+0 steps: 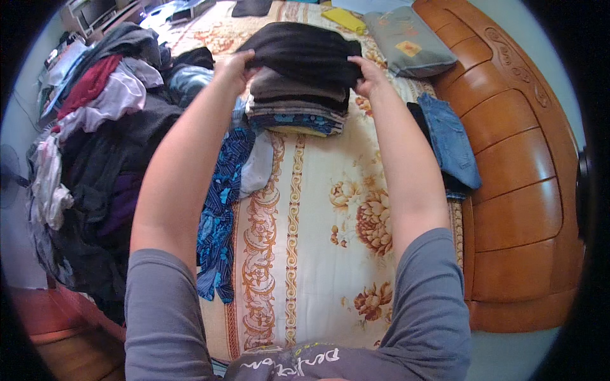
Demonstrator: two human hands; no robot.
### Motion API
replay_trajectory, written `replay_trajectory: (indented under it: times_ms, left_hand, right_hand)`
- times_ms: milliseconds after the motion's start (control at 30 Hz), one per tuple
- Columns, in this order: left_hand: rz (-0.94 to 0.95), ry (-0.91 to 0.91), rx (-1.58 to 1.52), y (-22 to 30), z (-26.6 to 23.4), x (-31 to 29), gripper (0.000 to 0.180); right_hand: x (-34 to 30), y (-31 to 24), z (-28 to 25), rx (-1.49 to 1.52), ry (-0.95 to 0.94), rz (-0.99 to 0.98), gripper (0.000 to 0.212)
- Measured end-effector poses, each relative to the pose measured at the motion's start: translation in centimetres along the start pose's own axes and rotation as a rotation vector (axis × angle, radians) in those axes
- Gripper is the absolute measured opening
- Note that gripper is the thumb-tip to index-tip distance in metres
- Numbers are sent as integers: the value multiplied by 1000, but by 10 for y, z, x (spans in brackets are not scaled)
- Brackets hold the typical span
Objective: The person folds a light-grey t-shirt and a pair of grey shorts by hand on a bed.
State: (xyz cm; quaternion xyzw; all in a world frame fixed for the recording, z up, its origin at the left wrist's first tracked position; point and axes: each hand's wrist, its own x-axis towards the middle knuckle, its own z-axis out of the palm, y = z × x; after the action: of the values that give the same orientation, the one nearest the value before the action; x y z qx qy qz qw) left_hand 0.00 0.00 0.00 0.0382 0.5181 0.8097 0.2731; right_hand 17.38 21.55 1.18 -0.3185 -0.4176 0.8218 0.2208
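Both my arms reach far forward over the bed. Between them a folded black garment (305, 51) lies over the top of a stack of folded clothes (298, 105). My left hand (235, 68) grips the garment's left edge, and my right hand (367, 75) pinches its right edge. Beneath it the stack shows brown-grey, black, striped and blue patterned layers. Some fingertips are hidden behind the cloth. Just left of the stack, a blue patterned garment (219, 209) trails down the bed beside a light grey cloth (257, 166).
A large heap of loose clothes (95, 146) covers the left side. Blue jeans (448, 140) lie at the right edge against the carved wooden headboard (515, 165). A grey cushion (406, 44) and a yellow cloth (344, 20) lie farther back on the floral bedsheet (318, 254).
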Motion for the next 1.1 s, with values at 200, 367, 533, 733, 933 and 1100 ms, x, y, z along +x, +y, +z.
replay_trajectory:
  times_ms: [200, 367, 533, 733, 933, 1100]
  left_hand:
    - [-33, 32, -88, -72, -22, -1, 18]
    - [-37, -137, -85, -78, -37, -14, 22]
    - [-16, -173, 113, -61, -66, -101, 37]
    - [-14, -288, 512, 12, -166, -259, 24]
    - [864, 677, 1466, 148, -312, -309, 17]
    - [643, 694, 1765, 204, -379, -283, 62]
  right_hand:
    - [15, 39, -33, 59, -13, -94, 31]
    - [3, 52, -37, 158, -4, -157, 36]
    - [-28, 107, -55, 50, 130, -292, 31]
    - [-242, 279, -58, -782, 155, -635, 16]
    - [-479, 366, -41, -1143, -337, -657, 19]
    - [-544, 397, -68, -1167, -354, -603, 23]
